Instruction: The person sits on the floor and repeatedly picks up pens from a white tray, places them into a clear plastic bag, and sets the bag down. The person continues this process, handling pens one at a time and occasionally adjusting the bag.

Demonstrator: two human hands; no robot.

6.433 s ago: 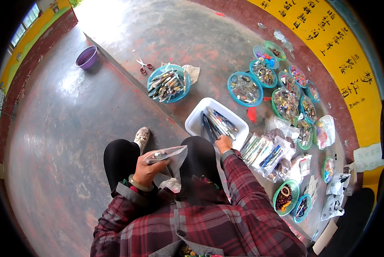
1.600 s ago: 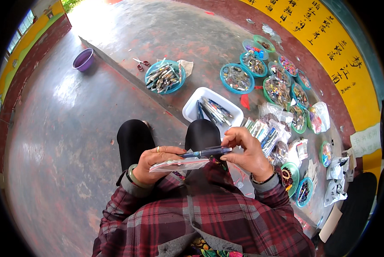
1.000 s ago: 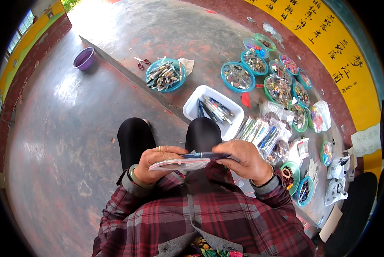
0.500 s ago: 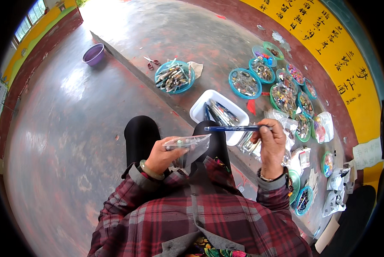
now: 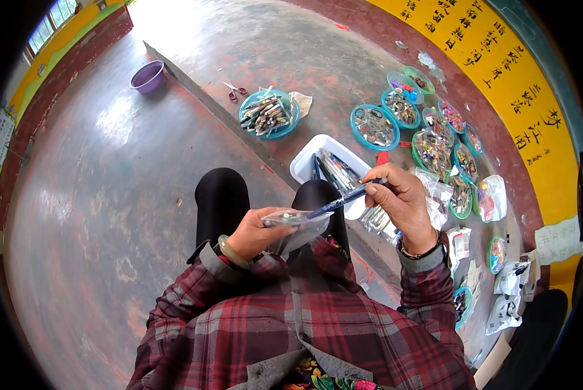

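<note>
Above my lap, my left hand [image 5: 257, 233] is closed around a clear plastic bag [image 5: 298, 239], with some pen ends showing inside it. My right hand [image 5: 405, 207] pinches a dark blue pen [image 5: 344, 201] by its far end. The pen slants down to the left, its lower tip at the bag's mouth; whether it is inside cannot be told. Beyond my knees a white plastic tub [image 5: 302, 158] holds several pens, partly hidden behind my right hand. More pens in clear wrapping [image 5: 380, 224] lie on the floor beside it.
A blue basket of pens [image 5: 269, 114] stands ahead, with red-handled scissors [image 5: 235, 91] next to it. Several baskets of small items, such as the blue one [image 5: 374, 127], crowd the right. A purple basin [image 5: 147, 77] sits at far left. A low floor step [image 5: 207, 106] runs diagonally.
The pen has tipped from level to slanting, its lower end now at the bag's mouth. My right hand has risen and turned. The view has shifted slightly.
</note>
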